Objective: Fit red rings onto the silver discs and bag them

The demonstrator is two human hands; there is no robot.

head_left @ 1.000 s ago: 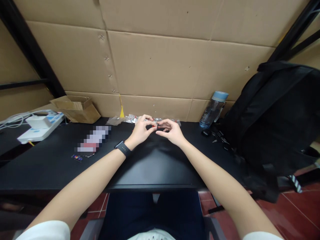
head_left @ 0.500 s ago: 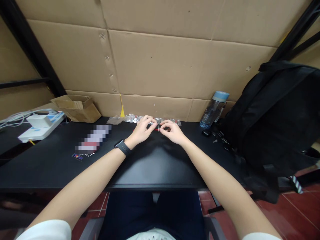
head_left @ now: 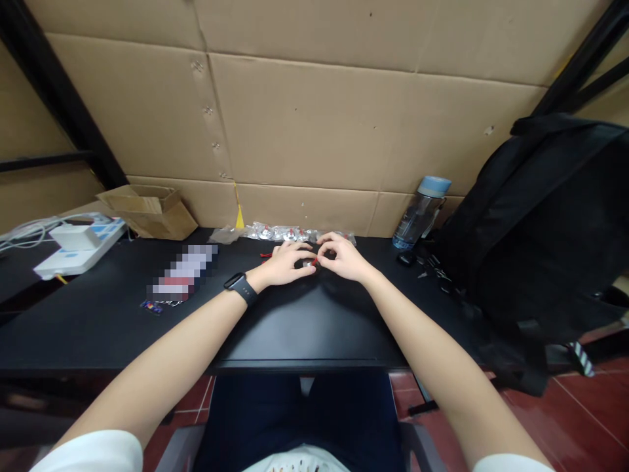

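Observation:
My left hand, with a dark watch on its wrist, is over the black table. Its thumb and fingers close on a small shiny piece, too small to make out fully. My right hand touches or nearly touches it from the right. Thumb and forefinger pinch a short red cord at the shiny piece. Another bit of red cord lies left of my left hand. Just behind both hands is a row of clear plastic packets with shiny and red contents.
A cardboard box and a white power strip are at the left, near a blurred flat item. On the right stand a blue-lidded bottle and a black backpack, with keys beside them. Cardboard walls the back.
Both hands have come slightly nearer to me and closer together. The red cord now shows between the fingertips, where a thin upright piece was seen before.

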